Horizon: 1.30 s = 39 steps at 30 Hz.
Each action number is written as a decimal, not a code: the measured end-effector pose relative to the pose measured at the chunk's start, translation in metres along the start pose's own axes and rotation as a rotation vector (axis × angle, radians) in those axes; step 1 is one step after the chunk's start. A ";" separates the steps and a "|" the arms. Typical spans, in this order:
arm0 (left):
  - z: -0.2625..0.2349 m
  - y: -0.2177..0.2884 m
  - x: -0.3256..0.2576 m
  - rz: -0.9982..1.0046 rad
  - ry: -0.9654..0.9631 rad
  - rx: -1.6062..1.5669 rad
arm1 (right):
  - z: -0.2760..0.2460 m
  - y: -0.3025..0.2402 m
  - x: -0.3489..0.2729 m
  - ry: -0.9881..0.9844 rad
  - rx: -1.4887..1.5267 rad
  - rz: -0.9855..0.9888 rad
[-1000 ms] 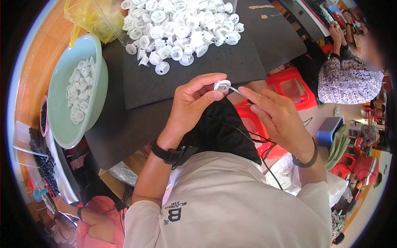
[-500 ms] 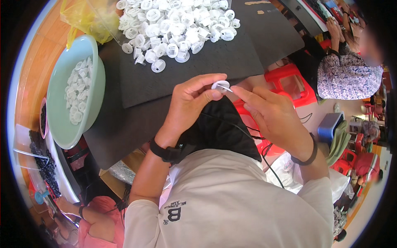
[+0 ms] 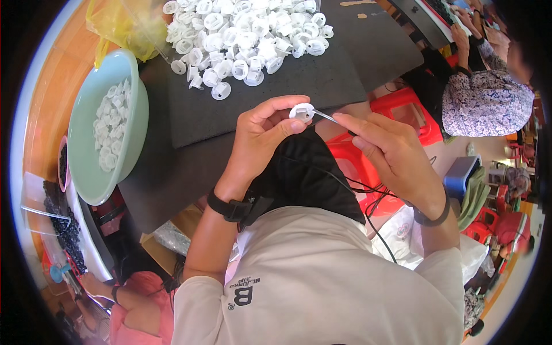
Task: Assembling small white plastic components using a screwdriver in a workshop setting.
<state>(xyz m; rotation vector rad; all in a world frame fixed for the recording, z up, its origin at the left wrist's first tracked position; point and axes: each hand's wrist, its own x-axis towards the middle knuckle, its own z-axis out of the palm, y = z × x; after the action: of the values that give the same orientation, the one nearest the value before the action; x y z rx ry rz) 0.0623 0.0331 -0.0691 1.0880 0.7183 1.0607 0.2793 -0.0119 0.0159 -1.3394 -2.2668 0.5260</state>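
Pinching 1 small white plastic cap (image 3: pixel 301 111) at chest height, the left hand (image 3: pixel 261 135) presents it rightward to the thin metal pin (image 3: pixel 332 119) gripped in the right hand (image 3: pixel 386 150), pin tip touching it.

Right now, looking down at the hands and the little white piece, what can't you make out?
- Head view: the tip of the thin metal tool, hidden inside the white piece.
- The right hand grip on the tool: its fingers cover the handle.
- The heap of white pieces: cut off by the top edge.
- The small dark bits in the pink dish: too small at the rim.
- The left hand palm: turned away.
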 end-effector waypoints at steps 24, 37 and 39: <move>-0.002 -0.006 0.001 0.035 -0.008 -0.019 | 0.002 -0.008 0.010 -0.047 -0.004 -0.020; 0.002 -0.004 -0.001 -0.008 -0.055 0.122 | 0.000 -0.002 0.010 -0.216 -0.286 -0.086; 0.002 -0.003 0.001 -0.062 -0.066 0.137 | -0.001 0.010 0.012 -0.180 -0.202 -0.118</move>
<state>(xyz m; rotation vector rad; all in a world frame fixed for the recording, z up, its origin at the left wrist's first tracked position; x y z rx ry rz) 0.0650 0.0332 -0.0709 1.2046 0.7760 0.9294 0.2821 0.0030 0.0131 -1.2851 -2.5871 0.4001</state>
